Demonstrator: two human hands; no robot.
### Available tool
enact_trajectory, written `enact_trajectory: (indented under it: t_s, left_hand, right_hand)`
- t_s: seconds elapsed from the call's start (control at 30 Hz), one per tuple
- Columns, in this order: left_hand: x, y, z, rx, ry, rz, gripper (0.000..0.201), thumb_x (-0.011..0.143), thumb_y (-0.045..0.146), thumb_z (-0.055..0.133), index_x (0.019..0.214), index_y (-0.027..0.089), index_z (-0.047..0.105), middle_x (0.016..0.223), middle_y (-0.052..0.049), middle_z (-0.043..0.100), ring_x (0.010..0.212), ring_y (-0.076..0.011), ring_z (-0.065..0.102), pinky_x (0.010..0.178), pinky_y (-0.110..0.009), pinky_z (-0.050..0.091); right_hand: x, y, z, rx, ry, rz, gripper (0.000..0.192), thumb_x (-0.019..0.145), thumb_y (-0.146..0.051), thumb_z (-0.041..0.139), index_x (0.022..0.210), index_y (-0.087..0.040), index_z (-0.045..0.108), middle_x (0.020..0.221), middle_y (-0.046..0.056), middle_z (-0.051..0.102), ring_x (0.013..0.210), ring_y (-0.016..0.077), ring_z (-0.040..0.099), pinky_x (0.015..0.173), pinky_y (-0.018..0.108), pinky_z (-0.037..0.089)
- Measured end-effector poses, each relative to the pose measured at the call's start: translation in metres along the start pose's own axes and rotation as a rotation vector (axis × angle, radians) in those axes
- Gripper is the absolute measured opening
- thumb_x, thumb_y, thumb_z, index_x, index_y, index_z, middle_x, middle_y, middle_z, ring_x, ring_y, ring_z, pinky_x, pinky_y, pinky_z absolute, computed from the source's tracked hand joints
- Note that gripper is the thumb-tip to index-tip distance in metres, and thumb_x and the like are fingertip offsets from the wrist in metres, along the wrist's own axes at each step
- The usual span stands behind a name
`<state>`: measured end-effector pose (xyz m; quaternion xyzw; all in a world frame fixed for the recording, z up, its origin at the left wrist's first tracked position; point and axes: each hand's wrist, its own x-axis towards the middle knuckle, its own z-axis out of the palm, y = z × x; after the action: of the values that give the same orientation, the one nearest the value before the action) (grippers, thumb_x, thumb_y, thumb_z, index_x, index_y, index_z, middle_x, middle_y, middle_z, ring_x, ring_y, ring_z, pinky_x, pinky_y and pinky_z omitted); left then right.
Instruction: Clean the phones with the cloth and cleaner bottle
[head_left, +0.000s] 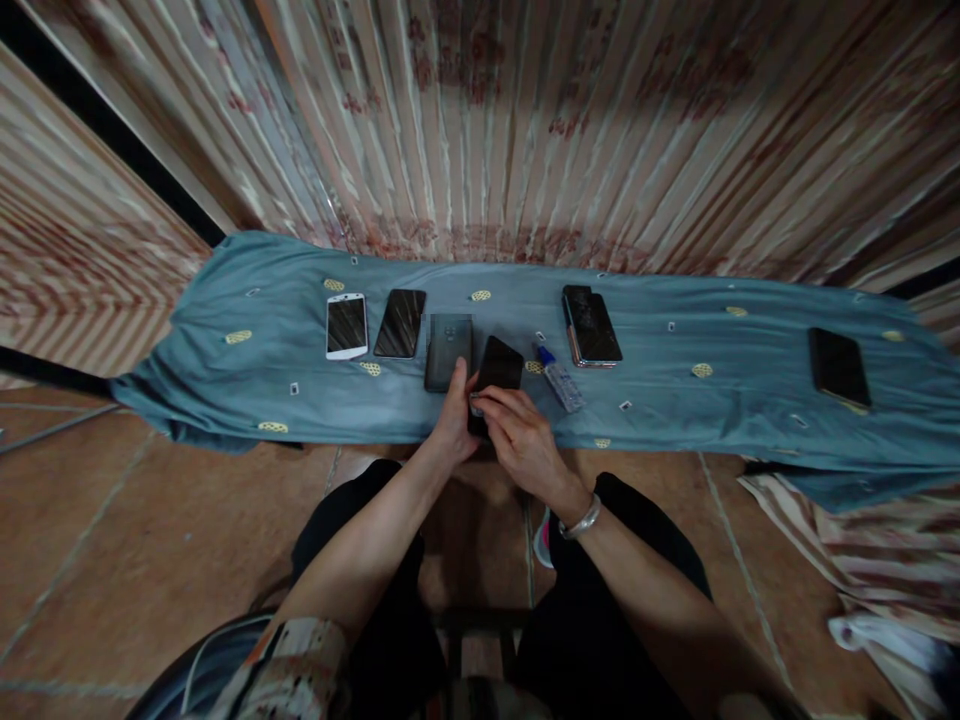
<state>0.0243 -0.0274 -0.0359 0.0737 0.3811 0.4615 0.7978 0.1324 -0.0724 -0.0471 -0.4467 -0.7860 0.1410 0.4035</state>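
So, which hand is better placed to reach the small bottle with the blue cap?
Probably the right hand. It lies on the black phone, and the small bottle lies just to its right on the blue cloth. The left hand would have to cross over.

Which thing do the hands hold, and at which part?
Both the left hand and right hand grip a black phone at its near end.

Both hands meet on a black phone at the near edge of the blue cloth: the left hand grips its left side, the right hand presses fingers on its near end. Just left of that phone lies a dark phone, further left another black phone and a white phone. Just right of it lies a small bottle, then stacked phones.
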Motion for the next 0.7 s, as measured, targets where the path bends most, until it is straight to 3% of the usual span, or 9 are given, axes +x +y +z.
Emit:
enact_trajectory:
  t_s: [0.37, 0.7]
  left_hand:
    - [-0.010, 0.006, 0.009, -0.020, 0.007, 0.006, 0.061, 0.094, 0.061, 0.034, 0.110, 0.014, 0.069, 0.091, -0.011, 0.075, 0.085, -0.0221, 0.072, 0.079, -0.035, 0.058]
    - [-0.006, 0.011, 0.006, -0.039, -0.025, 0.013, 0.061, 0.096, 0.059, 0.030, 0.114, 0.015, 0.068, 0.090, -0.010, 0.075, 0.084, -0.0225, 0.072, 0.082, -0.038, 0.058]
  right_hand:
    - [-0.002, -0.008, 0.001, 0.048, 0.006, -0.011, 0.030, 0.097, -0.016, 0.045, 0.114, -0.025, 0.067, 0.116, 0.008, 0.069, 0.110, 0.0221, 0.063, 0.106, 0.046, 0.046]
    - [0.000, -0.011, -0.004, 0.109, -0.028, -0.011, 0.027, 0.092, -0.012, 0.048, 0.103, -0.025, 0.068, 0.107, 0.006, 0.071, 0.104, 0.0206, 0.065, 0.099, 0.042, 0.051]
